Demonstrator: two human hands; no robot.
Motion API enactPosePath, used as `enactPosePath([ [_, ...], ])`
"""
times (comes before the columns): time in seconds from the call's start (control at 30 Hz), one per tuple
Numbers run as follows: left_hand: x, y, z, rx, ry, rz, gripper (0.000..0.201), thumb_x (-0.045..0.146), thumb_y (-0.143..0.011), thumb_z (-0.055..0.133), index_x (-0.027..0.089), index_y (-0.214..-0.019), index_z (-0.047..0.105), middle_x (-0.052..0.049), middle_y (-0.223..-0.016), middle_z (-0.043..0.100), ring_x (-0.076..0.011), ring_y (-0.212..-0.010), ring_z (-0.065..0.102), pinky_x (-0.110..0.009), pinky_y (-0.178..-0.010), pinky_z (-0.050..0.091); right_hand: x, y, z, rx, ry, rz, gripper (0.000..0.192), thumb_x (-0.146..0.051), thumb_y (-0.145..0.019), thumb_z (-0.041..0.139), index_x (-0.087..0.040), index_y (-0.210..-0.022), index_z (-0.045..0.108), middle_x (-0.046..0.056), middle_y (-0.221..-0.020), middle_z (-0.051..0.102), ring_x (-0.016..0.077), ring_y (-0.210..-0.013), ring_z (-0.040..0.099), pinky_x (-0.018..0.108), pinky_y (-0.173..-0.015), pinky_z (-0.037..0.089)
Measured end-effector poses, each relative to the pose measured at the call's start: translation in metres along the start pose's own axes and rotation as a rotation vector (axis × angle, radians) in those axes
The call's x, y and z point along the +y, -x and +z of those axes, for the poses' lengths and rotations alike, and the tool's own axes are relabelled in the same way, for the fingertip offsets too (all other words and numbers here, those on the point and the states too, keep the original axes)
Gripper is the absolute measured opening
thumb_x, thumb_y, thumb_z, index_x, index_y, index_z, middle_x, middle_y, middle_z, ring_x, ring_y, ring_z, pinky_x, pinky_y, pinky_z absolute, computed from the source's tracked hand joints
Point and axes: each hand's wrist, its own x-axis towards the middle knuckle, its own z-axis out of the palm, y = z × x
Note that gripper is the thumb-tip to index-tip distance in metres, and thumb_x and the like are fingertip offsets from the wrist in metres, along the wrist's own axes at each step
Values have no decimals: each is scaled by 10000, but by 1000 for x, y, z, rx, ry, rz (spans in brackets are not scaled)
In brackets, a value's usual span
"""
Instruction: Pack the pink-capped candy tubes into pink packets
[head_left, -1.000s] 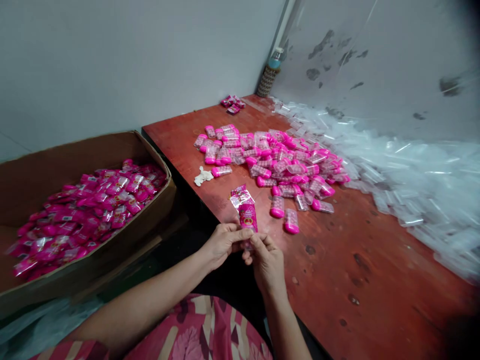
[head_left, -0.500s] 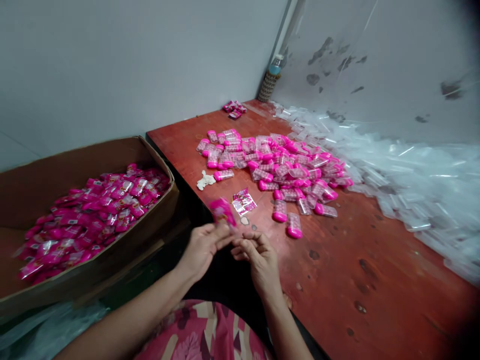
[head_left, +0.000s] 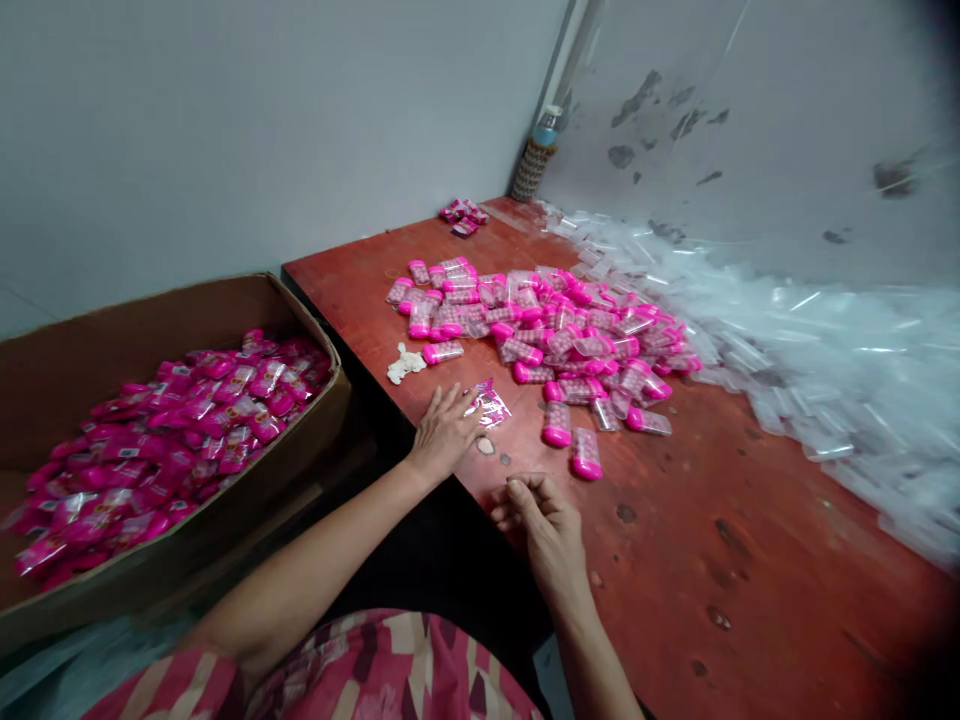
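A red table [head_left: 750, 630] meets the grey wall [head_left: 262, 130]; near its edge lies a pink wrapper [head_left: 493, 403], the left hand [head_left: 446, 435] spread loose beside it. The right hand [head_left: 544, 520] curls; whether gripping, I can't tell.

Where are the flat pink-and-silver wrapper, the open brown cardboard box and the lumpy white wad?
Flat pink-and-silver wrapper [head_left: 492, 406]: head view, middle of its printed face.
Open brown cardboard box [head_left: 150, 345]: head view, inner back wall.
Lumpy white wad [head_left: 406, 364]: head view, its middle.
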Motion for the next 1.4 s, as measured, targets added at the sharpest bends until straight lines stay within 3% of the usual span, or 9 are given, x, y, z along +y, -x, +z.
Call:
enactPosePath([
  [0.37,23,19,-1,117,368,-7,208,218,-736,589,280,-918,668,-34,-1151,583,-223,-1187,407,-429,-1038,200,-6,-41,4,107,-209,-92,383,-323,-715,619,-220,-1049,463,31,-952,625,157,-791,616,267,-612,506],
  [0.53,39,29,-13,158,747,-306,395,266,-623,698,247,-1013,640,-45,-1097,615,-235,-1064,518,-363,-952,353,-9,-51,3,78,-291,-71,378,-264,-655,677,-196,-975,488,-34,-692,631,114,-575,595,249,-571,479],
  [0.63,34,28,-24,32,987,-526,350,349,-643,671,157,-936,667,-68,-883,673,-220,-835,613,-362,-805,462,-12,-54,5,6,-233,-30,408,-262,-590,723,-186,-926,505,-55,-601,606,114,-514,574,240,-523,456],
  [0.73,24,27,-33,-60,1129,-680,278,344,-633,684,103,-773,677,-55,-676,652,-156,-633,612,-324,-680,509,-13,-63,8,-49,-135,-33,424,-325,-562,728,-178,-898,516,-46,-584,602,122,-471,551,245,-476,427],
  [0.83,14,30,-36,38,1205,-809,226,277,-600,720,101,-723,651,-48,-645,640,-123,-576,602,-274,-609,520,-12,-80,8,9,125,-141,405,-375,-589,693,-183,-907,533,-34,-575,590,146,-477,537,269,-479,412],
  [0.97,8,32,-32,133,1278,-856,205,227,-601,723,100,-726,623,-45,-635,638,-111,-536,592,-262,-564,523,-16,-98,5,150,671,-433,332,-294,-587,692,-175,-880,590,73,-783,626,256,-788,560,393,-717,413],
  [1.03,10,32,-29,151,1297,-851,198,225,-608,719,99,-717,613,-38,-617,631,-107,-523,586,-260,-558,523,-20,-97,5,184,717,-525,349,-290,-621,669,-172,-938,586,118,-965,602,283,-935,514,422,-802,378],
  [1.23,20,28,-24,168,1342,-794,179,238,-631,701,108,-713,609,-19,-620,618,-97,-534,583,-249,-569,522,-22,-73,15,-184,51,-116,366,-346,-696,627,-193,-1011,524,5,-721,624,147,-608,571,273,-563,441],
  [1.4,18,32,-27,15,1238,-751,237,301,-673,662,88,-777,646,-56,-687,628,-114,-599,598,-245,-579,526,-17,-77,21,-161,20,-58,380,-308,-613,700,-178,-929,534,-62,-544,558,94,-451,501,209,-454,375],
])
